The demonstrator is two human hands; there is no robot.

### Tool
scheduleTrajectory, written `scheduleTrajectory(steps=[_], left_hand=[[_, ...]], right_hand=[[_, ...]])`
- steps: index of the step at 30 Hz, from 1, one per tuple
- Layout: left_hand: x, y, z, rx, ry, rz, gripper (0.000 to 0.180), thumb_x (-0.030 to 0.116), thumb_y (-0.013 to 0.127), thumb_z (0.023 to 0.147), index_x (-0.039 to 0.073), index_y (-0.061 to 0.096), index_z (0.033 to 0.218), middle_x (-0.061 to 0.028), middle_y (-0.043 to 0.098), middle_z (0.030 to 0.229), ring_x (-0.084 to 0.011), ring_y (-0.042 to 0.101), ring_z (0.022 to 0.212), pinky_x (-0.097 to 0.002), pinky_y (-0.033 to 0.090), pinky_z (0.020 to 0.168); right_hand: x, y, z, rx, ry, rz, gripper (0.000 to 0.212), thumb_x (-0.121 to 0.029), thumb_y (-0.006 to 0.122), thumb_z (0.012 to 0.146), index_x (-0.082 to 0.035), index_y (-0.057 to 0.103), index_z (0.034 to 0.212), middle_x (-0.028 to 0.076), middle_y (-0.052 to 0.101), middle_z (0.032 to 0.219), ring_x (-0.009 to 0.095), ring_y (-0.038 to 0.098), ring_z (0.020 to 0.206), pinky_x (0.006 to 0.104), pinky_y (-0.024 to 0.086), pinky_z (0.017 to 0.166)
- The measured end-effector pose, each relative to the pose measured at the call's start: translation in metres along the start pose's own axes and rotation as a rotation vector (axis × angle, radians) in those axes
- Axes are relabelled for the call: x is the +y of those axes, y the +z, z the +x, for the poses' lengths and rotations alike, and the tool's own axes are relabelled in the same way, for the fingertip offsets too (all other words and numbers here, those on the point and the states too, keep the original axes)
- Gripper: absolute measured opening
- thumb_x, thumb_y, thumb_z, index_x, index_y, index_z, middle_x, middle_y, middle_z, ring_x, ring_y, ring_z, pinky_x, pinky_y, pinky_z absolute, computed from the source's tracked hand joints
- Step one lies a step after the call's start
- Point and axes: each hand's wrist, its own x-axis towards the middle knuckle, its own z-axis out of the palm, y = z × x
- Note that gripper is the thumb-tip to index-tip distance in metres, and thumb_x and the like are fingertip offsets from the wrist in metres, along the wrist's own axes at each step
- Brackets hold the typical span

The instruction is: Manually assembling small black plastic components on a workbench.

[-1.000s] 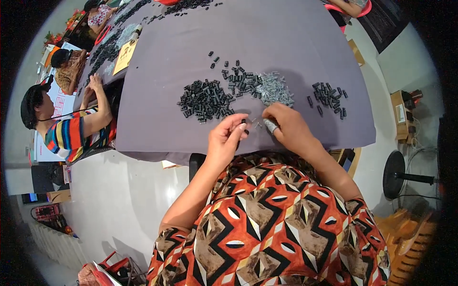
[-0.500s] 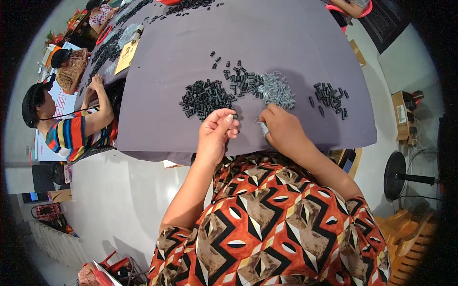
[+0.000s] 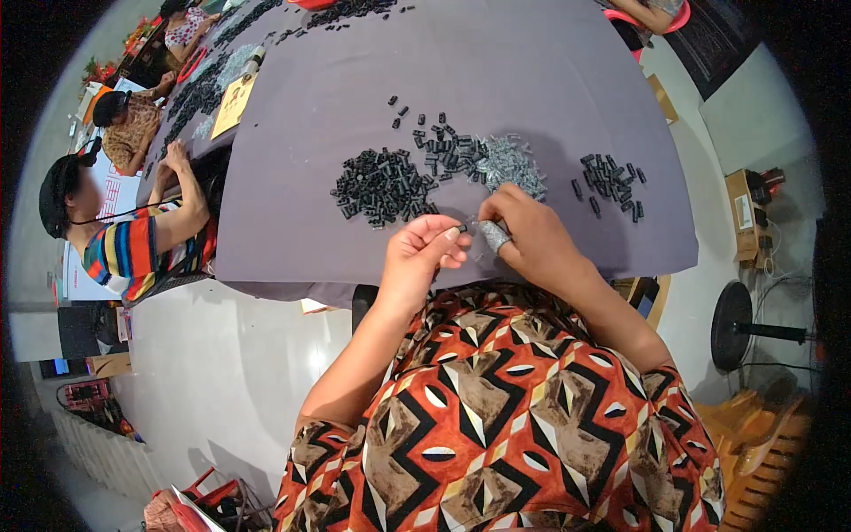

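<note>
My left hand (image 3: 424, 253) pinches a small black cylindrical piece (image 3: 462, 228) between thumb and forefinger. Close beside it, my right hand (image 3: 527, 232) has its fingertips pressed together on what looks like a small clear piece (image 3: 473, 219), too small to make out fully. Silvery wrapping (image 3: 494, 236) covers one finger of that hand. Just beyond my hands lie a large heap of black cylindrical pieces (image 3: 381, 186), a looser black cluster (image 3: 448, 152) and a pile of small clear pieces (image 3: 516, 167). Further right is another group of black pieces (image 3: 612, 182).
A grey cloth (image 3: 310, 97) covers the table. To the left a person in a striped shirt (image 3: 133, 253) works at an adjoining table, with others behind. A yellow card (image 3: 233, 106) lies at the table's left edge. On the right stand a black round-based stand (image 3: 732, 326) and a wooden chair (image 3: 753, 443).
My left hand has moved right and slightly down with the black piece. My right hand has drawn back from the clear pile, and the fingertips of both hands now nearly meet.
</note>
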Motion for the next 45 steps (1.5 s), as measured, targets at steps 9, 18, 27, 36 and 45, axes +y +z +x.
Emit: scheduleTrajectory(steps=[9, 18, 27, 36, 45], left_hand=[[-0.004, 0.003, 0.000, -0.026, 0.026, 0.052, 0.016, 0.012, 0.060, 0.096, 0.001, 0.062, 0.107, -0.0093, 0.071, 0.091, -0.0103, 0.064, 0.071, -0.0228, 0.053, 0.065], [-0.005, -0.001, 0.000, -0.091, 0.007, 0.074, 0.017, 0.012, 0.058, 0.097, 0.001, 0.061, 0.109, -0.0085, 0.071, 0.092, -0.0106, 0.065, 0.072, -0.0239, 0.053, 0.066], [-0.001, -0.010, -0.002, -0.244, -0.001, 0.161, 0.017, 0.008, 0.057, 0.097, -0.001, 0.059, 0.111, -0.0077, 0.070, 0.090, -0.0095, 0.063, 0.071, -0.0234, 0.053, 0.065], [0.014, -0.044, -0.013, 0.070, 0.138, 0.284, 0.015, 0.006, 0.060, 0.095, 0.000, 0.064, 0.108, -0.0066, 0.071, 0.086, -0.0067, 0.061, 0.067, -0.0209, 0.051, 0.062], [0.005, -0.046, -0.018, 0.069, 0.095, 0.272, 0.015, 0.007, 0.060, 0.095, 0.001, 0.064, 0.108, -0.0042, 0.070, 0.086, -0.0052, 0.060, 0.068, -0.0200, 0.051, 0.063]], right_hand=[[-0.005, 0.002, 0.001, 0.012, -0.080, -0.038, 0.023, -0.003, 0.065, 0.076, -0.004, 0.055, 0.096, 0.012, 0.055, 0.093, 0.035, 0.061, 0.086, 0.0427, 0.050, 0.073], [-0.004, 0.002, 0.007, -0.033, -0.046, 0.162, 0.017, -0.007, 0.065, 0.078, -0.002, 0.057, 0.093, 0.012, 0.057, 0.089, 0.031, 0.061, 0.081, 0.0390, 0.049, 0.071], [0.006, -0.002, 0.008, -0.210, 0.130, 0.506, 0.014, -0.008, 0.066, 0.082, -0.001, 0.061, 0.093, 0.005, 0.058, 0.086, 0.014, 0.059, 0.078, 0.0287, 0.047, 0.068], [0.003, 0.008, -0.004, -0.298, -0.109, -0.108, 0.023, -0.004, 0.065, 0.076, -0.005, 0.060, 0.099, 0.014, 0.057, 0.096, 0.036, 0.061, 0.088, 0.0440, 0.050, 0.076], [0.003, -0.003, 0.020, -0.023, -0.047, -0.233, 0.025, -0.006, 0.066, 0.079, -0.005, 0.057, 0.102, 0.012, 0.056, 0.102, 0.035, 0.061, 0.087, 0.0435, 0.050, 0.074]])
